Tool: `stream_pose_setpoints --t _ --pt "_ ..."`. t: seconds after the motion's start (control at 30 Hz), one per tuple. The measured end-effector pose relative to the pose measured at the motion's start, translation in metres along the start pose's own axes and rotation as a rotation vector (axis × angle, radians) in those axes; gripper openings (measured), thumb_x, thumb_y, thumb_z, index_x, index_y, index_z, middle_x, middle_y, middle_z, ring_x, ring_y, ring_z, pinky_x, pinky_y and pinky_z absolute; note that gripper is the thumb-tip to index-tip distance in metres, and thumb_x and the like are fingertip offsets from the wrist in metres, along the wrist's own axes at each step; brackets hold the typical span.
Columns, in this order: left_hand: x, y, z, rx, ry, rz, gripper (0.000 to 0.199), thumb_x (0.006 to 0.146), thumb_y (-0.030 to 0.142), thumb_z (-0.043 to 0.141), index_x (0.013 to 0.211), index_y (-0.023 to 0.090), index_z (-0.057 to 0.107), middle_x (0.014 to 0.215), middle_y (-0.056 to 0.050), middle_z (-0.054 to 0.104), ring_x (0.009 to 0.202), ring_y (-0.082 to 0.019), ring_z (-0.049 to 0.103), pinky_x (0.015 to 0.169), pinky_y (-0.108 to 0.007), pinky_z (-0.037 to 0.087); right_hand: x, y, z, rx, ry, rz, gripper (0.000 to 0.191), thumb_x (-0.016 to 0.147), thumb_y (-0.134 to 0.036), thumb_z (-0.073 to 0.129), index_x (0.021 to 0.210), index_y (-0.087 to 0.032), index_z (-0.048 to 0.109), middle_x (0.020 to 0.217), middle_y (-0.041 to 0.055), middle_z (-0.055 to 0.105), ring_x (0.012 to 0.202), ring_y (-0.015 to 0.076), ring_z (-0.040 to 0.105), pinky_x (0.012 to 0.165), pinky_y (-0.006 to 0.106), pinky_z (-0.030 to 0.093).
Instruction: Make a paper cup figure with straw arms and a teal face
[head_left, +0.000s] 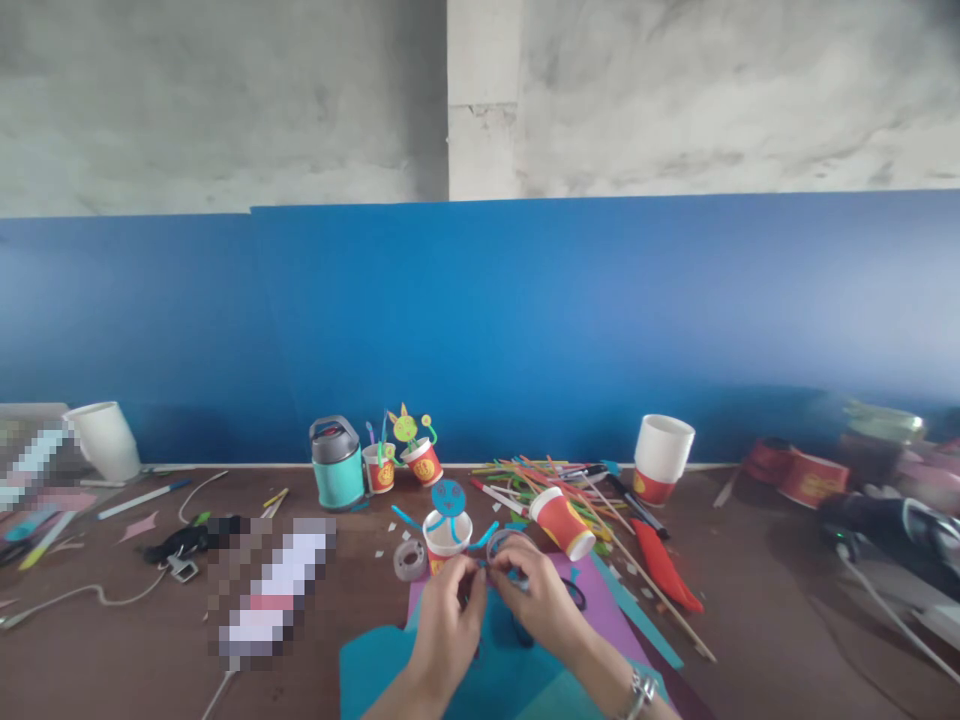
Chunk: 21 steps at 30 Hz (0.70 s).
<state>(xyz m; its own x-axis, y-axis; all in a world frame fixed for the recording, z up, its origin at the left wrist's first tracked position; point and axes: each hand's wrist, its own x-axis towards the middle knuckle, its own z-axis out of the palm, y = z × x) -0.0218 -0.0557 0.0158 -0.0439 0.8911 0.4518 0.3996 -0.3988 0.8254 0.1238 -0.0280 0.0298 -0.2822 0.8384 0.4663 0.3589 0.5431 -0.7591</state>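
My left hand (pixel 451 612) and my right hand (pixel 541 598) meet fingertip to fingertip, both closed in a pinch. Whatever they hold is small and hidden by the fingers. Below them lie blue paper (pixel 382 660) and purple paper (pixel 611 625), with dark scissors partly covered by my right hand. Just beyond my left hand stands a paper cup (pixel 448 530) with a round blue paper face (pixel 448 497) and blue arms rising from it. A tape roll (pixel 409 561) lies to its left. Another clear tape roll shows behind my right hand.
A red-and-yellow cup (pixel 561 523) lies tipped beside a heap of coloured sticks (pixel 536 475). Stacked cups (pixel 663 458) stand at the back right, near a red pointed object (pixel 665 567). A teal container (pixel 337 468) and a cup with a yellow-green figure (pixel 422 459) stand behind.
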Motion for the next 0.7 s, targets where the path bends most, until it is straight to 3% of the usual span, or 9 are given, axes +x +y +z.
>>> stream_pose_setpoints --t 0.37,0.7 --pt "0.0006 -0.0048 -0.0017 0.076 -0.015 0.081 0.021 0.09 0.026 0.051 0.072 0.02 0.061 0.069 -0.005 0.066 0.064 -0.019 0.063 0.059 -0.023 0.043 0.001 0.0059 -0.0007 0.047 -0.041 0.067 0.027 0.084 -0.036 0.059 0.063 -0.02 0.058 0.072 0.0033 0.059 0.072 0.0196 0.055 0.067 0.03 0.043" --pt "0.0026 -0.0073 -0.0009 0.179 -0.09 0.137 0.021 0.091 0.02 0.045 0.078 0.018 0.062 0.075 -0.008 0.068 0.072 -0.023 0.066 0.064 -0.027 0.045 -0.0008 0.0056 0.0013 0.019 -0.065 0.065 0.018 0.079 -0.021 0.054 0.062 -0.02 0.05 0.071 0.0028 0.056 0.071 0.0189 0.053 0.066 0.03 0.04"
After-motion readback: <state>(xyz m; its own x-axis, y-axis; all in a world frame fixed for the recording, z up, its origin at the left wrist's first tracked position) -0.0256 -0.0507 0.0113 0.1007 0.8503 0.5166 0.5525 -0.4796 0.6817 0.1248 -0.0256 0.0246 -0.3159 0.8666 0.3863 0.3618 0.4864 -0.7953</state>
